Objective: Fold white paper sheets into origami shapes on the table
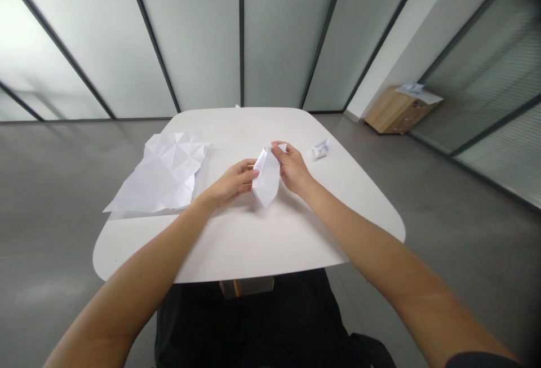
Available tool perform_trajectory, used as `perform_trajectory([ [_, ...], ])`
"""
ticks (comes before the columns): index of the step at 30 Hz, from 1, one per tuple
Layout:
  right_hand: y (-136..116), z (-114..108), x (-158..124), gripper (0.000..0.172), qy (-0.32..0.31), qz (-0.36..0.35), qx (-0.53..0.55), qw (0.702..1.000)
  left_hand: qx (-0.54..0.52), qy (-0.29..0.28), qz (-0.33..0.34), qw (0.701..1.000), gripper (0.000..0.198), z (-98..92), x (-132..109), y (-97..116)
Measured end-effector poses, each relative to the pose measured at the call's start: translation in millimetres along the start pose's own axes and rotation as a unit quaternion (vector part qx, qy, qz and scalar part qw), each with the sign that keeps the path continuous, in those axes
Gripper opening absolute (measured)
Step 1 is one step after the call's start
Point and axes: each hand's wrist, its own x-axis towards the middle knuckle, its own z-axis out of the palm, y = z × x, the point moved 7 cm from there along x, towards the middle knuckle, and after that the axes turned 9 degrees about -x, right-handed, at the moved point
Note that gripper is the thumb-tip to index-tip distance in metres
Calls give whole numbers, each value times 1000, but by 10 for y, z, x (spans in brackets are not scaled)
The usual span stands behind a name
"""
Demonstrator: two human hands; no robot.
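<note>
Head view, looking down over two bare forearms onto a rounded white table. Near the middle of the tabletop, a narrow folded white paper, its pointed lower end aimed toward the near table edge; whether that end touches the table, impossible to tell. Left hand at the paper's left side, fingers curled and pressed against the folds. Right hand at the paper's upper right side, fingertips hooked over its top edge. Paper pinched between the two hands, both grips closed on it, thumbs mostly hidden behind fingers and folds.

To the left of the left hand, a large white sheet lying on the table, covered in creased triangular facets, its edge overhanging the table's left side. Just beyond the right hand, a small crumpled or folded white paper piece on the tabletop. Below the table's near edge, dark clothing. Well off to the right, a wooden cabinet against a glass wall, loose papers on top.
</note>
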Motion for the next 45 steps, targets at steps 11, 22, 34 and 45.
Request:
perform_trajectory([
  [11,7,94,-115,85,-16,-6,-166,986,210,174,176,946,43,-305,62,195],
  [22,-95,157,-144,67,-54,12,-126,990,188,190,170,949,39,-322,26,218],
  [34,-58,154,-154,61,-68,61,-38,995,45,152,116,981,36,-370,72,160],
  [45,36,165,-142,61,-76,63,-41,994,121,163,150,968,37,-317,42,239],
])
